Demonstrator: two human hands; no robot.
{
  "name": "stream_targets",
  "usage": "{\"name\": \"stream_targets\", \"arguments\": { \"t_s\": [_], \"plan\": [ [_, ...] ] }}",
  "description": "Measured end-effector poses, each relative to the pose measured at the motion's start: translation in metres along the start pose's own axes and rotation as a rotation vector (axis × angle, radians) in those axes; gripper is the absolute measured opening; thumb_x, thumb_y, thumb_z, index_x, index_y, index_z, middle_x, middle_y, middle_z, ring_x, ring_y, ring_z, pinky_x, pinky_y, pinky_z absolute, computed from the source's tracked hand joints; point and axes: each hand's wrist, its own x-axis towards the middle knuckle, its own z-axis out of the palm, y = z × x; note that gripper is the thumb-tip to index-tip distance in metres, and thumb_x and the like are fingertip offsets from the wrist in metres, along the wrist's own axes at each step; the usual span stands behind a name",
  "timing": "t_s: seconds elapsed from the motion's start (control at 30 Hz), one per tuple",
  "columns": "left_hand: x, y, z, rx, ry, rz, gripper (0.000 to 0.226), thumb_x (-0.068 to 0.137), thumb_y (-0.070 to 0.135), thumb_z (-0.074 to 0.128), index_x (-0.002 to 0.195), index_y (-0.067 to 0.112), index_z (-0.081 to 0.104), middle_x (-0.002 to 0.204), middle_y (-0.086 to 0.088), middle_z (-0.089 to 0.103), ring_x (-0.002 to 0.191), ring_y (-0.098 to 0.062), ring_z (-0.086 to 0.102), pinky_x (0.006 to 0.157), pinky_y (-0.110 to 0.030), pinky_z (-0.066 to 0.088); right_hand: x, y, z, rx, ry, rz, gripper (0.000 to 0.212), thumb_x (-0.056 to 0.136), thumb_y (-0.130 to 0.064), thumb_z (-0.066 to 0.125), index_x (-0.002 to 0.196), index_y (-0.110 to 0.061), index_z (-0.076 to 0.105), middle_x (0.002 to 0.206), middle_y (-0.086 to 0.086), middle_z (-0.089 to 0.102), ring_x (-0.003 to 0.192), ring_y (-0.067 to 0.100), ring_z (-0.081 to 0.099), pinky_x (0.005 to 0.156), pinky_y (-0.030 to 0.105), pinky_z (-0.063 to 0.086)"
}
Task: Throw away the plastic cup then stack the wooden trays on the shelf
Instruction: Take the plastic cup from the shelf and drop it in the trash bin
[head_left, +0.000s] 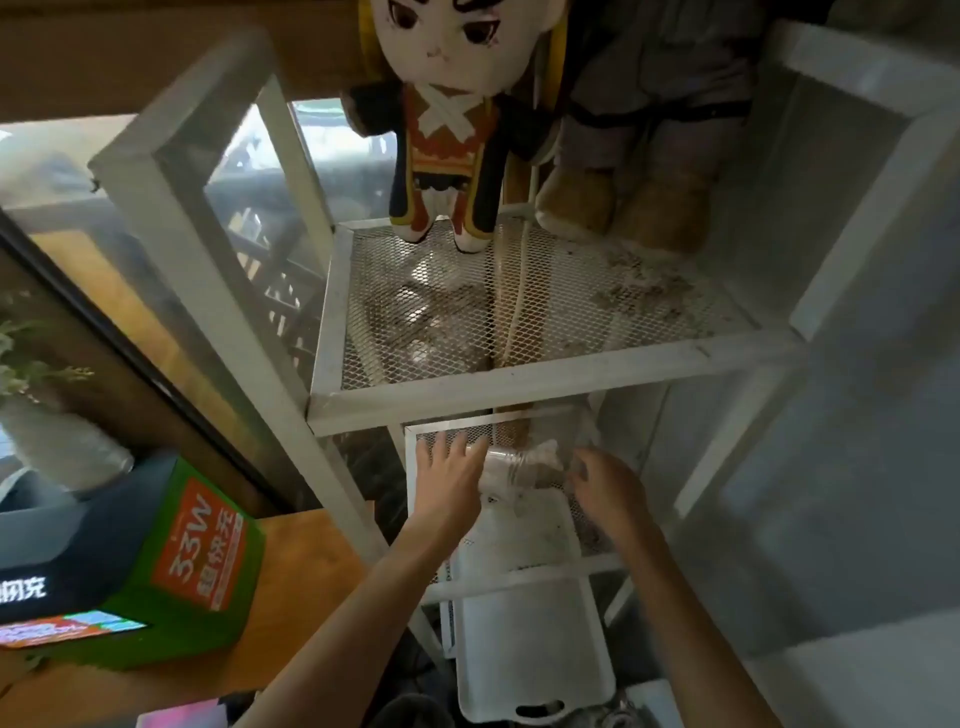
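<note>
A clear plastic cup (522, 462) lies on its side on the lower mesh level of the white shelf (519, 387), over the far end of a white tray (535, 603). My left hand (449, 480) rests with fingers spread against the cup's left end. My right hand (608, 486) is at the cup's right end with its fingers curled; whether it touches the cup I cannot tell. The white tray sticks out of the shelf towards me, its handle slot at the near end. No wooden tray shows in this view.
Two plush dolls (452, 119) stand on the dusty upper mesh level. A green and black box (140, 551) sits on a wooden table (291, 571) to the left. A glass pane (171, 291) runs along the shelf's left side, a white wall (857, 467) along its right.
</note>
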Motion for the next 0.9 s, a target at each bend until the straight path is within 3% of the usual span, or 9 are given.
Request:
{"name": "stream_targets", "arguments": {
  "t_s": [0.1, 0.2, 0.27, 0.37, 0.47, 0.57, 0.7, 0.9],
  "plan": [
    [0.008, 0.003, 0.005, 0.089, -0.072, 0.078, 0.094, 0.089, 0.003, 0.063, 0.156, 0.028, 0.003, 0.165, -0.013, -0.001, 0.15, -0.038, -0.011, 0.119, -0.057, -0.007, 0.007, 0.006, 0.005, -0.032, -0.028, -0.001, 0.035, 0.096, -0.011, 0.047, 0.114, -0.033, 0.067, 0.117, 0.002, 0.068, 0.105, 0.025, 0.065, 0.08, 0.035, 0.049],
    [0.016, 0.003, 0.011, 0.08, -0.138, 0.22, 0.103, 0.087, 0.014, 0.071, 0.156, 0.027, -0.004, 0.164, -0.01, -0.008, 0.15, -0.032, -0.014, 0.118, -0.051, -0.011, 0.009, 0.011, 0.006, -0.047, -0.058, 0.024, 0.045, 0.096, -0.007, 0.047, 0.131, -0.033, 0.061, 0.131, 0.005, 0.064, 0.116, 0.027, 0.061, 0.09, 0.036, 0.05],
    [0.018, 0.0, 0.016, 0.023, -0.166, 0.258, 0.105, 0.083, 0.022, 0.075, 0.157, 0.025, 0.001, 0.165, -0.007, 0.002, 0.151, -0.029, -0.004, 0.12, -0.046, -0.007, 0.011, 0.014, 0.008, -0.057, -0.052, 0.004, 0.05, 0.097, -0.004, 0.045, 0.138, -0.029, 0.055, 0.138, 0.005, 0.06, 0.122, 0.027, 0.058, 0.095, 0.037, 0.048],
    [0.01, 0.004, 0.029, 0.026, -0.076, 0.261, 0.1, 0.082, 0.036, 0.075, 0.156, 0.023, 0.011, 0.158, -0.004, 0.025, 0.146, -0.026, 0.019, 0.123, -0.044, 0.009, 0.014, 0.01, 0.014, -0.02, -0.035, -0.101, 0.051, 0.097, 0.0, 0.044, 0.141, -0.025, 0.053, 0.143, 0.003, 0.055, 0.127, 0.024, 0.054, 0.099, 0.035, 0.045],
    [-0.005, 0.01, 0.038, 0.011, 0.017, 0.184, 0.092, 0.081, 0.047, 0.072, 0.151, 0.02, 0.02, 0.14, -0.003, 0.04, 0.124, -0.024, 0.037, 0.111, -0.037, 0.028, 0.025, 0.003, 0.022, -0.031, -0.085, -0.213, 0.055, 0.097, 0.004, 0.045, 0.146, -0.021, 0.047, 0.151, 0.002, 0.046, 0.137, 0.021, 0.044, 0.108, 0.032, 0.037],
    [-0.02, 0.012, 0.044, -0.047, 0.062, 0.075, 0.084, 0.08, 0.053, 0.07, 0.143, 0.018, 0.027, 0.126, -0.003, 0.044, 0.108, -0.019, 0.041, 0.1, -0.032, 0.037, 0.042, 0.003, 0.035, -0.135, -0.154, -0.283, 0.062, 0.096, 0.003, 0.048, 0.149, -0.03, 0.041, 0.157, -0.001, 0.039, 0.143, 0.02, 0.037, 0.113, 0.039, 0.037],
    [-0.034, 0.017, 0.048, -0.119, 0.083, -0.035, 0.08, 0.08, 0.053, 0.071, 0.14, 0.019, 0.03, 0.122, -0.003, 0.044, 0.107, -0.02, 0.041, 0.098, -0.032, 0.037, 0.048, -0.003, 0.037, -0.226, -0.168, -0.321, 0.05, 0.096, -0.015, 0.057, 0.143, -0.031, 0.05, 0.151, -0.002, 0.047, 0.136, 0.024, 0.044, 0.105, 0.039, 0.042],
    [-0.046, 0.02, 0.049, -0.101, 0.064, -0.107, 0.084, 0.08, 0.048, 0.073, 0.141, 0.014, 0.027, 0.126, -0.007, 0.044, 0.11, -0.024, 0.042, 0.099, -0.036, 0.039, 0.04, -0.003, 0.036, -0.216, -0.089, -0.275, 0.034, 0.094, -0.013, 0.059, 0.126, -0.02, 0.068, 0.122, 0.009, 0.064, 0.116, 0.029, 0.053, 0.086, 0.035, 0.046]
  ]
}}
